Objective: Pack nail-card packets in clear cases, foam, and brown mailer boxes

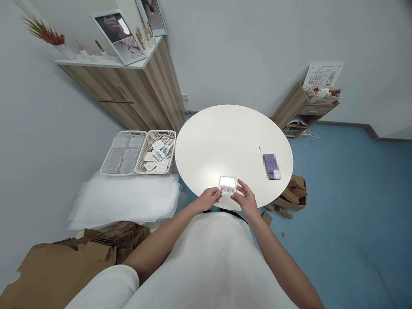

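A small clear case (pixel 228 185) with a row of nail-like pieces in it is held level between both hands, over the near edge of the round white table (pixel 222 137). My left hand (pixel 209 198) grips its left lower corner with thumb and fingers. On the other side, my right hand (pixel 245 198) has its thumb at the lower right corner and its fingers along the right edge. Light glares off the upper part of the case. A purple packet (pixel 271 166), blurred out, lies on the right part of the table.
Left of the table are a basket of clear cases (pixel 106 162), a basket of printed cards (pixel 173 150), translucent sheets (pixel 122 197) and flattened cardboard (pixel 61 274). A cardboard box (pixel 296 207) stands on the floor at right. Cabinets (pixel 164 86) stand behind.
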Motion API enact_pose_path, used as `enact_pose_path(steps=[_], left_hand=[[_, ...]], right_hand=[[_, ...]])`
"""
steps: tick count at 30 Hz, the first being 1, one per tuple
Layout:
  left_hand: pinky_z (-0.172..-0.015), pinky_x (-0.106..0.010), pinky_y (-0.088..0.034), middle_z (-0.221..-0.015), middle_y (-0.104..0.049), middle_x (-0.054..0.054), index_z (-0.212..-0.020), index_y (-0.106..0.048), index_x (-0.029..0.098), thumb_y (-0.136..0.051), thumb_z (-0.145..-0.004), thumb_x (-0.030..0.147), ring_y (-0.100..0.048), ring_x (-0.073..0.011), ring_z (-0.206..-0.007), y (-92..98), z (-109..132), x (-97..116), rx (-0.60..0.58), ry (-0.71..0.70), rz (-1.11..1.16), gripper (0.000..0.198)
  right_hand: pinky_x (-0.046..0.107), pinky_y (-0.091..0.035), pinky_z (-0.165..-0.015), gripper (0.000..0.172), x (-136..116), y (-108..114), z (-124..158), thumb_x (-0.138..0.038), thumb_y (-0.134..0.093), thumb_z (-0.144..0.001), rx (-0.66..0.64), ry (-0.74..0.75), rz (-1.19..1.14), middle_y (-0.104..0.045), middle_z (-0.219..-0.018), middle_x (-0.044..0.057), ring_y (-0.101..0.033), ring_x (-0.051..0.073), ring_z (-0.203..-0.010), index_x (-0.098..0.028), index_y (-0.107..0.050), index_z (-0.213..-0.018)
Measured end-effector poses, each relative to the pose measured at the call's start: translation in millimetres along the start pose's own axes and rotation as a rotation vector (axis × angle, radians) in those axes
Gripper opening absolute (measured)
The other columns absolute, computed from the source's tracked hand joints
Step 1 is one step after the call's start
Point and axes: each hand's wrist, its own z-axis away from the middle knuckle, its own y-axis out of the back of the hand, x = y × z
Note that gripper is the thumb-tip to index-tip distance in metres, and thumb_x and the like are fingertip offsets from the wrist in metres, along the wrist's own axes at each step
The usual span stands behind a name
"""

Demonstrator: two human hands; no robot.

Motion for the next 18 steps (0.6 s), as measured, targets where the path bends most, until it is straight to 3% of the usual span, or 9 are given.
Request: enact_pose_path(steps=[7, 13, 18], left_hand=[[-0.070, -0.027, -0.038, -0.053, -0.035, 0.006, -0.063, -0.044, 0.018, -0.044, -0.079, 0.050, -0.032, -0.0088, -0.051, -21.4, -12, 4, 0.056, -0.042, 0.121, 0.036], [-0.069, -0.026, -0.039, -0.055, -0.044, 0.003, -0.062, -0.048, 0.018, -0.044, -0.080, 0.047, -0.043, -0.0105, -0.056, -38.4, -25, -1, 0.132, 0.010, 0.079, 0.034], [-0.068, -0.026, -0.042, -0.084, -0.057, -0.003, -0.098, -0.057, 0.019, -0.052, -0.077, 0.043, -0.055, -0.0131, -0.069, -39.3, -27, 3, 0.352, 0.058, 0.058, 0.033]], right_hand=[[0.039, -0.048, -0.078, 0.059, -11, 22, -12, -0.029, -0.063, -0.065, -0.069, 0.043, 0.056, -0.053, -0.110, 0.006, -0.060, 0.016, -0.077, -0.029, -0.044, -0.121], [0.038, -0.048, -0.077, 0.059, -5, 44, -29, -0.026, -0.063, -0.064, -0.102, 0.048, 0.098, -0.053, -0.109, 0.005, -0.060, 0.015, -0.073, -0.029, -0.044, -0.121], [0.040, -0.047, -0.079, 0.063, -2, 53, -36, -0.028, -0.063, -0.065, -0.113, 0.015, 0.076, -0.051, -0.113, 0.007, -0.060, 0.017, -0.077, -0.030, -0.040, -0.124]])
